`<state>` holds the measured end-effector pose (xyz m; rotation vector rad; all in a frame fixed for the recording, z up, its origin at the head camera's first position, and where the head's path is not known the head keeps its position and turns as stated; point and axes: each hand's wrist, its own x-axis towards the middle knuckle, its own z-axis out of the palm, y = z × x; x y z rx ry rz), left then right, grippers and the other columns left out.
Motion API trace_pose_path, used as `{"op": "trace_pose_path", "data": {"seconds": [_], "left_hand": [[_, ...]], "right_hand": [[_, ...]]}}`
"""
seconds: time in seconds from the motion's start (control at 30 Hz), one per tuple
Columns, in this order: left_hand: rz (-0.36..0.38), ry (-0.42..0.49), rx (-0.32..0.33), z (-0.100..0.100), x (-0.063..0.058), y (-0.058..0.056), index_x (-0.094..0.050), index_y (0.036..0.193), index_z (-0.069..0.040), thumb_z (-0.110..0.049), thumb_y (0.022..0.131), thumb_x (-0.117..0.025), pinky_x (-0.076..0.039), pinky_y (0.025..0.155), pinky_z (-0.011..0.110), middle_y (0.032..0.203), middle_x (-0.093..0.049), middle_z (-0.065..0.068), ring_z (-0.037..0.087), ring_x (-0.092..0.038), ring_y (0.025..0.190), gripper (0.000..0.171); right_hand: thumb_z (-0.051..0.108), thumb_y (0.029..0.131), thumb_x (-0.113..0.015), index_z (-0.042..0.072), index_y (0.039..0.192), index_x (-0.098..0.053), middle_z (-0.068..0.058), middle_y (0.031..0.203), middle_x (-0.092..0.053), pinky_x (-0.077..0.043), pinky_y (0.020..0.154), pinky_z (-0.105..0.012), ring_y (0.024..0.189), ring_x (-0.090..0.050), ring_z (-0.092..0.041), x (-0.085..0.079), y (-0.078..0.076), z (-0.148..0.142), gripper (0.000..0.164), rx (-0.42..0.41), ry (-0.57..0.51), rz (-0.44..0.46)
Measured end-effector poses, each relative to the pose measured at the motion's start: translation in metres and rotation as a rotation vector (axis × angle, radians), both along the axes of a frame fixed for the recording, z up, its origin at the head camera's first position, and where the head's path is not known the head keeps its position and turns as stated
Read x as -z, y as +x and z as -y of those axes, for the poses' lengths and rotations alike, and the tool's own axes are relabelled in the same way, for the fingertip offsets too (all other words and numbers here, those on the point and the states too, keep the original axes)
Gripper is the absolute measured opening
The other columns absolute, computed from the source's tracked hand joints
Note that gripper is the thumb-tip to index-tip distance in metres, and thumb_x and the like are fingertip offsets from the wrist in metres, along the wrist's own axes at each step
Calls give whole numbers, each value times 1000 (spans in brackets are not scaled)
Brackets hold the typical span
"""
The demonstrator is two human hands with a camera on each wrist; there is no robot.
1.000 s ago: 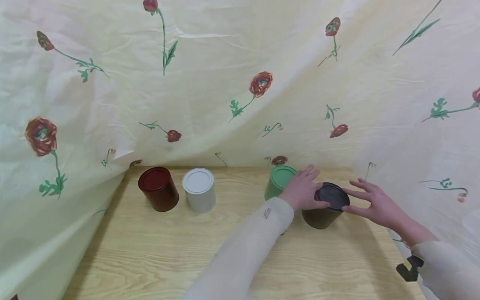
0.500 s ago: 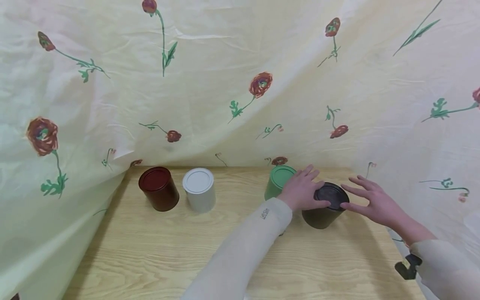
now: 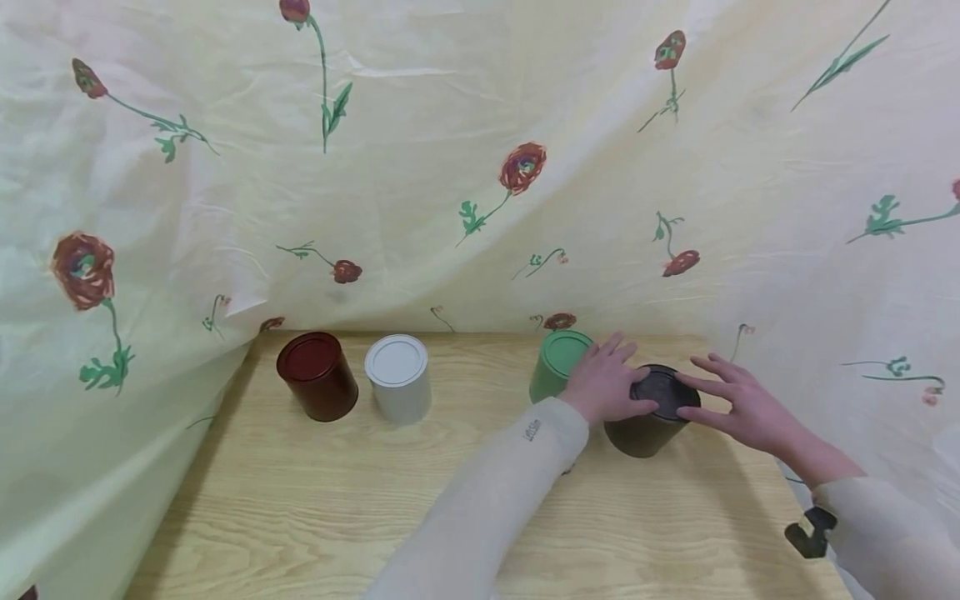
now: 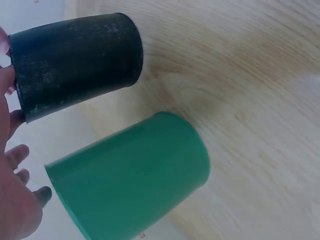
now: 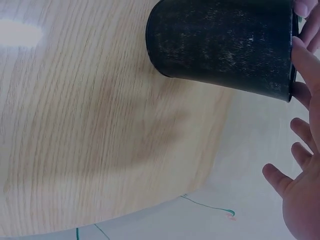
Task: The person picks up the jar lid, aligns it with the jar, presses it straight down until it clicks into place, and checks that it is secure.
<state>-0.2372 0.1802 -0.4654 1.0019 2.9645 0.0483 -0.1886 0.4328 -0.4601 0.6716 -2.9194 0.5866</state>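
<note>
A black lidded can (image 3: 641,437) stands on the wooden table at the right, with both hands at its top. My left hand (image 3: 607,387) has its thumb and forefinger at the left side of the rim, the other fingers spread toward the green can (image 3: 566,354). From the other side my right hand (image 3: 742,404) reaches in, its thumb and forefinger at the right edge of the black lid (image 3: 663,393). In the right wrist view, fingertips touch the top edge of the black can (image 5: 225,47). The remaining fingers of the right hand (image 5: 305,200) stick out loosely.
To the left stand a dark red can (image 3: 318,379) and a white can (image 3: 399,387), both lidded. The wooden table (image 3: 300,508) ends at a flower-patterned curtain (image 3: 420,167) behind and at both sides. In the left wrist view, the green can (image 4: 135,175) sits close beside the black one.
My right thumb and forefinger have shifted slightly left, over the edge of the black can's lid. The left hand keeps almost the same place, and the cans have not moved.
</note>
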Motion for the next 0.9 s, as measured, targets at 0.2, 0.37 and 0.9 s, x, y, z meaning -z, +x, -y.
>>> {"op": "trace_pose_path", "data": {"seconds": [0.2,0.37,0.9], "left_hand": [[53,17,-53,-2,-8,0,-54,153,-52,-81,96,-53,-23,132,39,174,-30,-14,15,-9,166,64],[63,-34,-95,-9,-14,5,-53,151,-55,-81,95,-54,-25,130,37,173,-31,-17,14,-11,165,62],[20,-118,-106,-22,-15,0,-52,153,-55,-79,98,-51,-25,129,42,170,-33,-19,12,-14,163,60]], "right_hand": [[24,85,-91,0,136,-71,-36,153,-49,-32,101,-87,146,-31,-64,-1,-3,2,60,-27,-21,-8],[23,83,-92,-1,134,-72,-36,150,-52,-34,101,-85,144,-33,-65,-2,-3,1,60,-57,0,-32],[31,85,-91,-1,133,-72,-37,149,-52,-36,101,-84,141,-36,-65,-6,-14,1,61,-17,86,-18]]}}
